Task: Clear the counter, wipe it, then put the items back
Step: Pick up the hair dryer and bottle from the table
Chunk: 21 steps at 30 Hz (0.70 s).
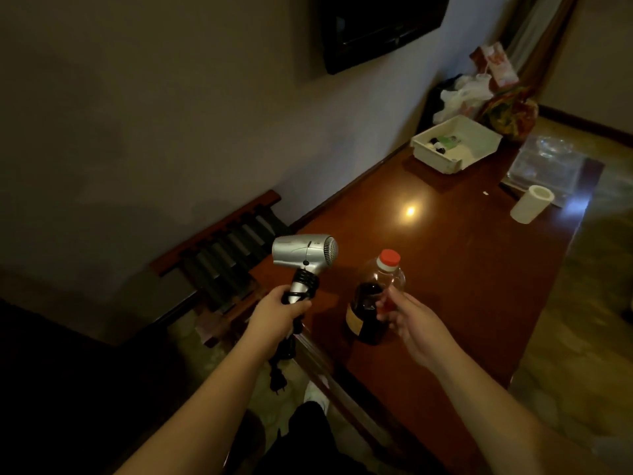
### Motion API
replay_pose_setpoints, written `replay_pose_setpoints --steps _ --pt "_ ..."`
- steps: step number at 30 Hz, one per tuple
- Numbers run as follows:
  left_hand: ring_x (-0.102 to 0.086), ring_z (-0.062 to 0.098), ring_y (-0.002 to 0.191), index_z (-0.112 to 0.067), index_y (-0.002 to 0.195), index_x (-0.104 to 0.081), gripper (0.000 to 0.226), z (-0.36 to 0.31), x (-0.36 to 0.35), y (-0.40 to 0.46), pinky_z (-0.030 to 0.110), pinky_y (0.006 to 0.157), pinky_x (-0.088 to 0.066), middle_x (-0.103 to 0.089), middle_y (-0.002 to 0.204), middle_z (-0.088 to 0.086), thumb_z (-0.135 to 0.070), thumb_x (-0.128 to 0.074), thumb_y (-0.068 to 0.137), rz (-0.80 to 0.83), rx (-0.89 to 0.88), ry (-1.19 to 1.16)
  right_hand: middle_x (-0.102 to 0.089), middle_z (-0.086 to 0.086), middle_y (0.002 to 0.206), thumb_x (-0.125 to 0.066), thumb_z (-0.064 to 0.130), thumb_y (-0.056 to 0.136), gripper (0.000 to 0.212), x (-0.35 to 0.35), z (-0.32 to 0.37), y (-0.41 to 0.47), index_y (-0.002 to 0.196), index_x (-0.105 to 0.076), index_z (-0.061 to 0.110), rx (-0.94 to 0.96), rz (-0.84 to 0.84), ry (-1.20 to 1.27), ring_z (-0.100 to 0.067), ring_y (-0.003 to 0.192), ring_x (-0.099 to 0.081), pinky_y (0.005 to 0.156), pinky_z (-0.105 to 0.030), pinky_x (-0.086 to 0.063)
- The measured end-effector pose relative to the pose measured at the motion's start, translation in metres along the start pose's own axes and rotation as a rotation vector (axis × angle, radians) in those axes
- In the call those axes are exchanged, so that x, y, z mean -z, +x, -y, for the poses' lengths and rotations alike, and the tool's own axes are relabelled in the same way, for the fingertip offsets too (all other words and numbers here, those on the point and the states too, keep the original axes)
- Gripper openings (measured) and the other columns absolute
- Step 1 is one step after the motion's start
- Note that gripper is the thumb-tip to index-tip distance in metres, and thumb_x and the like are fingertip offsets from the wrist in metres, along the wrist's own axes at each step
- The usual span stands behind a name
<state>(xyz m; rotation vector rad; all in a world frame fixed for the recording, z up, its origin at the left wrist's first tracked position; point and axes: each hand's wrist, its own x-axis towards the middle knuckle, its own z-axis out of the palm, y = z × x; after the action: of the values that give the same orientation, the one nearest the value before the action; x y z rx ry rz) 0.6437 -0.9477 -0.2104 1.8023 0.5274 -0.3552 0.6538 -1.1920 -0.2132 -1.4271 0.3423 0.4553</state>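
Left hand [279, 308] grips the silver hair dryer [303, 253] by its handle, fingers wrapped over the coiled cord, holding it in the air above the near left end of the wooden counter [455, 269] with the plug [278, 382] dangling below; whether it is leaving or returning cannot be told. Right hand [409, 318] is loosely spread beside the red-capped bottle [375, 296] of dark liquid standing on the counter, fingertips at its shoulder, contact uncertain. White tray [457, 144], paper roll [531, 204] and clear plastic bag [544, 166] occupy the far end.

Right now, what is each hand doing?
Left hand: gripping the hair dryer by its handle.
Right hand: open, fingers at the bottle, not gripping it.
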Motion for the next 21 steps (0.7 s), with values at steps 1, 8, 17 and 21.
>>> replay_pose_setpoints --steps 1,8,17,21 --pt "-0.067 0.018 0.084 -0.022 0.133 -0.053 0.05 0.006 0.008 -0.012 0.027 0.063 -0.05 -0.066 0.106 0.001 -0.026 -0.072 0.087 -0.023 0.003 -0.023 -0.065 0.002 0.09 -0.052 0.04 0.095 0.028 -0.006 0.001 -0.008 0.102 -0.068 0.019 0.001 0.026 -0.029 -0.015 0.078 -0.058 0.075 -0.031 -0.038" --pt "-0.07 0.027 0.073 -0.021 0.125 -0.059 0.047 0.053 0.071 -0.079 0.04 0.067 -0.054 -0.072 0.097 0.006 -0.02 -0.076 0.082 -0.191 0.059 -0.187 -0.066 -0.001 0.092 -0.05 0.04 0.095 0.031 -0.062 0.013 -0.05 0.101 -0.066 0.014 -0.013 0.216 -0.234 -0.017 0.079 -0.056 0.075 -0.034 -0.039" --pt "-0.068 0.017 0.081 -0.025 0.119 -0.061 0.036 0.116 0.147 -0.171 0.03 0.071 -0.054 -0.07 0.099 0.006 -0.02 -0.073 0.085 -0.446 0.097 -0.294 -0.066 -0.005 0.094 -0.054 0.037 0.092 0.028 -0.176 0.007 -0.08 0.1 -0.068 0.014 -0.061 0.484 -0.402 -0.018 0.08 -0.056 0.083 -0.037 -0.043" --pt "-0.067 0.014 0.091 -0.029 0.118 -0.061 0.036 0.154 0.189 -0.212 0.031 0.078 -0.054 -0.068 0.105 -0.002 -0.025 -0.074 0.084 -0.575 0.123 -0.31 -0.065 -0.003 0.089 -0.056 0.04 0.09 0.028 -0.241 -0.002 -0.101 0.092 -0.069 0.015 -0.051 0.58 -0.46 -0.018 0.077 -0.055 0.081 -0.036 -0.042"
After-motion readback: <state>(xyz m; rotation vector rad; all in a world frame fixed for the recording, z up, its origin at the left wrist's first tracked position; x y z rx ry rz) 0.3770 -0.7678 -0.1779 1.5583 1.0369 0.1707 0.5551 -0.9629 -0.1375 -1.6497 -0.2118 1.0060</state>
